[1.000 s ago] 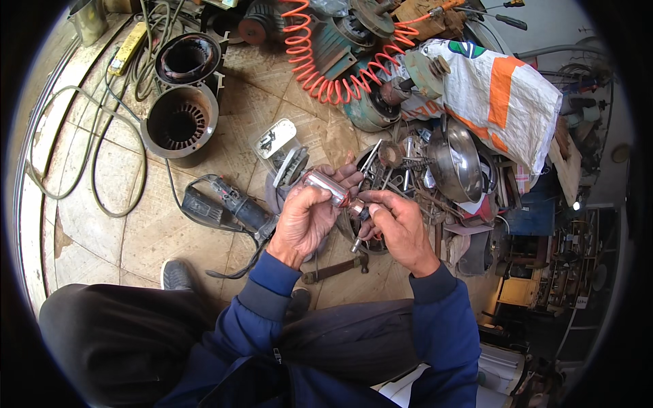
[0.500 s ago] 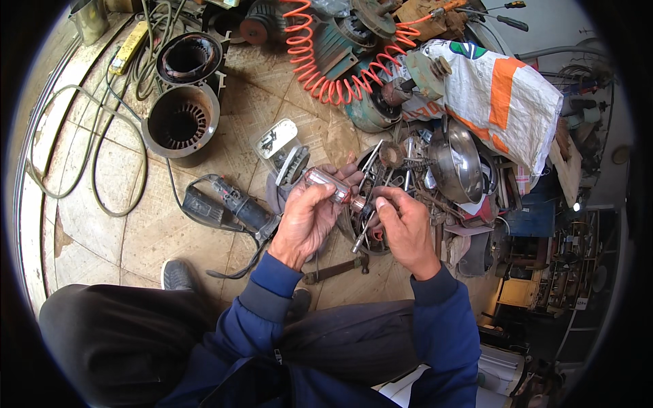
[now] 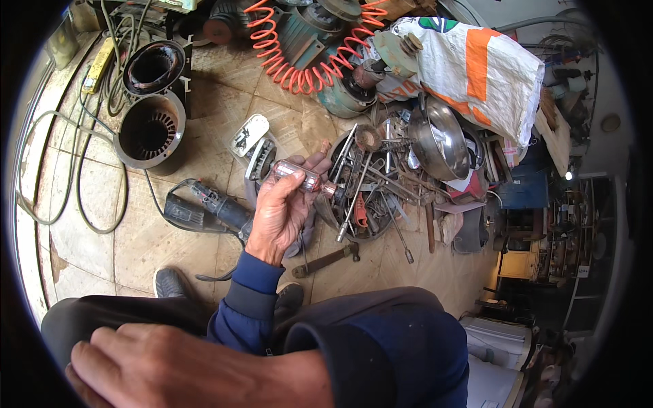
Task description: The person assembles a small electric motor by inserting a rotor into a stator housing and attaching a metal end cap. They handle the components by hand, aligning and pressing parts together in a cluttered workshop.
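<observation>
The left hand is holding a small metal armature near a heap of tools. It is looking dense, stiff and slick, likely safest held round the middle. I cannot tell what, if anything, the right hand, hanging low, is holding.

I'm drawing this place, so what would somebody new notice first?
Probably the bright orange-red coiled hose at the top middle and the white sack with orange markings at the upper right. The left hand holds a shiny reddish-silver metal cylinder near the middle, and the right hand looms large at the lower left.
</observation>
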A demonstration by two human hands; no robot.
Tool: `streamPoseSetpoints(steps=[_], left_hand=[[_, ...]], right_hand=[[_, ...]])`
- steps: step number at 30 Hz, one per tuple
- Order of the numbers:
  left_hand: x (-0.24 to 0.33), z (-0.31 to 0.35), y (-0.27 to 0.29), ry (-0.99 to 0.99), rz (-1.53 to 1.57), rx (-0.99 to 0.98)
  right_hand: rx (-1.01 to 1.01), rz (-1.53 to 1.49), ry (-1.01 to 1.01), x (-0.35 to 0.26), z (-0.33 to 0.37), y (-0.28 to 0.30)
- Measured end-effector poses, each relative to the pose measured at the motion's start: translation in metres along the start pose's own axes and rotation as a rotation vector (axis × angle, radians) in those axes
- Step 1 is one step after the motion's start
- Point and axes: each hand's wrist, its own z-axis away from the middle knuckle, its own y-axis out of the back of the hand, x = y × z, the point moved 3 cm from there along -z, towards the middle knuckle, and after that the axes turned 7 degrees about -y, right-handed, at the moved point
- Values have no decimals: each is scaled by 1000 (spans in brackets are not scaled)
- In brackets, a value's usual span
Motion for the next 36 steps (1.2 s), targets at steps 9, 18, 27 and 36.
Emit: streamPoseSetpoints(steps=[9,18,27,36], left_hand=[[8,1,1,-29,55,4],[14,4,2,-86,6,-16],[-6,5,-16,-74,-106,38],[-9,3,-14,-62,-167,109]], right_hand=[[133,-63,41,-1,25,-3],[255,596,-372,76,103,128],[346,454,-767,145,152,145],[370,447,-766,162,151,143]])
